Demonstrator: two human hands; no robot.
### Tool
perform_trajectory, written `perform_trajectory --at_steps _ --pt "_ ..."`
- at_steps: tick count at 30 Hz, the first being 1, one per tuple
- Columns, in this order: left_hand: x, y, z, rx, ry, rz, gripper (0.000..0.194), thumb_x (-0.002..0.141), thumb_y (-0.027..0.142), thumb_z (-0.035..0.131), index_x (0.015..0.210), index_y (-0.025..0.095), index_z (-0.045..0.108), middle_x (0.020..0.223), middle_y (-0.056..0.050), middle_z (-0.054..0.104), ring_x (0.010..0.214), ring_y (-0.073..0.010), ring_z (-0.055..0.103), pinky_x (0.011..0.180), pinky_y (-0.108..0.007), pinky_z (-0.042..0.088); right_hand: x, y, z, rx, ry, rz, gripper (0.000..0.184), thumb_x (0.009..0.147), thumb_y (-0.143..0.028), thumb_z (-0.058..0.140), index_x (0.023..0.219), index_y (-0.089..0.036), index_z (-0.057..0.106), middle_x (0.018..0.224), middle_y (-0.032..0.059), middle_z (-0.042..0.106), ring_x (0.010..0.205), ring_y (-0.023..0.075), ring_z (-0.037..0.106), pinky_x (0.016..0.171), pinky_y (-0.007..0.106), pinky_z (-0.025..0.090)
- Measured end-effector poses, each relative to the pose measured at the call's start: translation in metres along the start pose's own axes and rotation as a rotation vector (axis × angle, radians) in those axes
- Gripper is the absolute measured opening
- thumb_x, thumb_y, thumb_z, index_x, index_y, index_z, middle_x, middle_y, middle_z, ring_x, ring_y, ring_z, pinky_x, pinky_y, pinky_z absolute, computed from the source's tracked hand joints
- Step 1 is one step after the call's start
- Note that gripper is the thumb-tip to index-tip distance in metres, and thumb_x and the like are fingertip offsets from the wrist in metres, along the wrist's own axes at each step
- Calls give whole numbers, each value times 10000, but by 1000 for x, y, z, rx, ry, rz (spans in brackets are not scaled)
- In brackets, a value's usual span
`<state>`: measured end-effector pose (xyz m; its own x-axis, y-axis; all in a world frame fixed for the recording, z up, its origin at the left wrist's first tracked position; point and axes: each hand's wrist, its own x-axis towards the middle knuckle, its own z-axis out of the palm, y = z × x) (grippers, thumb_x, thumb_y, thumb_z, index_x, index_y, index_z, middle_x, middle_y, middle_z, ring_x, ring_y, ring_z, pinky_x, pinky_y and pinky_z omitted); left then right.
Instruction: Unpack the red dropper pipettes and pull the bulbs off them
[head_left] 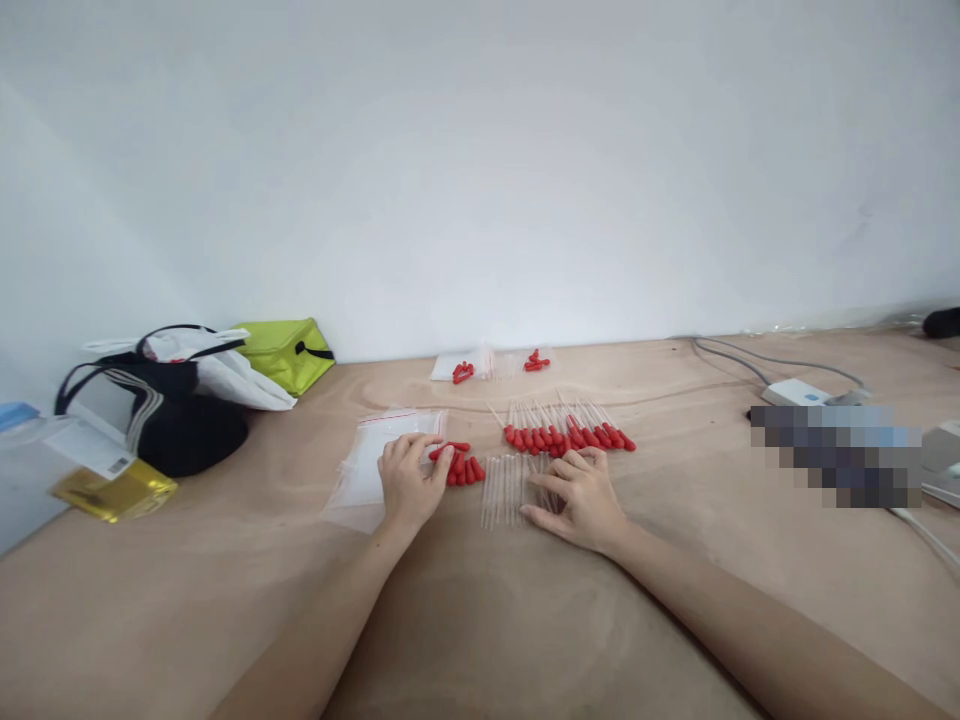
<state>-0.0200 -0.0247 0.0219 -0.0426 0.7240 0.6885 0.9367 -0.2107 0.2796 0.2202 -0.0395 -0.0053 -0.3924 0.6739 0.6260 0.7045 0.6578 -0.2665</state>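
My left hand [411,482] is at the small pile of loose red rubber bulbs [466,470]. Its thumb and index finger are apart, close to the nearest bulbs, and it partly covers the clear plastic zip bags [367,460]. Spread over the right end of a row of thin glass tubes [502,492] is my right hand [581,500], its fingertips touching or just above them. Behind it lies a row of droppers [555,436], red bulbs towards me and thin stems pointing away. The right hand hides some tubes.
Near the wall lie more bags with red bulbs [463,372] and tubes. To the left are a bottle of yellow liquid [112,470], a black cap [187,430], a white bag [232,370] and a lime-green bag [289,350]. A power strip [799,393] with cables is at right.
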Motion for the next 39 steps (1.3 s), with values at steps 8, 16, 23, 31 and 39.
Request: perform_trajectory --at_steps 8,16,23,31,39 --pt "28 44 26 84 -354 34 224 667 460 622 687 241 664 895 -50 572 918 -241 484 787 -390 345 2 3 3 -4 -59 7 604 560 -722 539 921 -251 649 846 39 595 804 185 479 797 390 214" --pt "37 64 54 114 -447 -106 308 726 501 525 634 251 679 872 -70 600 944 -272 490 813 -444 330 4 3 3 -53 -66 -21 685 539 -772 490 955 -249 641 848 43 591 786 179 474 781 374 224" --pt "37 62 54 83 -404 -142 248 710 430 564 615 229 675 818 -92 606 901 -307 510 755 -470 356 3 2 1 -42 64 27 340 747 -530 520 878 -246 654 750 9 580 739 142 475 770 350 230" --pt "2 28 7 -45 -108 224 137 747 311 567 671 204 608 767 -34 595 794 -201 524 726 -356 353 2 8 0 -130 264 75 367 807 -354 478 1146 -220 523 1078 90 526 955 201 480 830 370 282" --pt "-20 26 -2 -78 -7 506 100 763 271 570 689 206 589 740 -11 626 756 -170 529 756 -337 339 3 4 -1 -153 139 -141 294 814 -337 503 1099 -284 551 1034 17 617 1037 195 469 975 455 124"
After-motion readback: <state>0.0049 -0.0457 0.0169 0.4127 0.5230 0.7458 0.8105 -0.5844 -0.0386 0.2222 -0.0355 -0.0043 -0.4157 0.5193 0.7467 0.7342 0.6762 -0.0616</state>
